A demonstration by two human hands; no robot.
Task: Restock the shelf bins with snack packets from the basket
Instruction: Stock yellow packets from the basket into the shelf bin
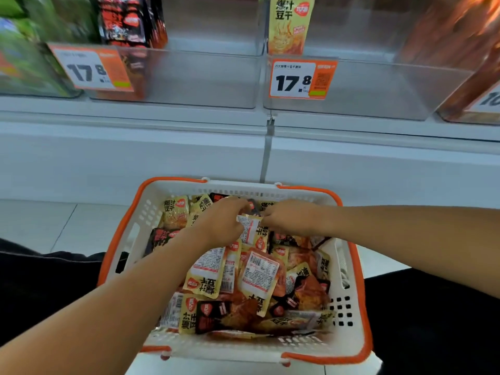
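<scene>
2 hands of mine reach into the basket (140, 220) toward its 12 o'clock end. My left hand (220, 223) curls its fingers around a yellow packet (253, 231); my right hand (290, 219) pinches that packet's top edge from 3 o'clock. Loose snack packets (251, 288) fill the basket. 2 clear shelf bins (365, 87) sit above at 12 o'clock.

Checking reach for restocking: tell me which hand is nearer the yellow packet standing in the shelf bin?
Right. The right hand is below the yellow packet; the left hand is lower-left.
</scene>
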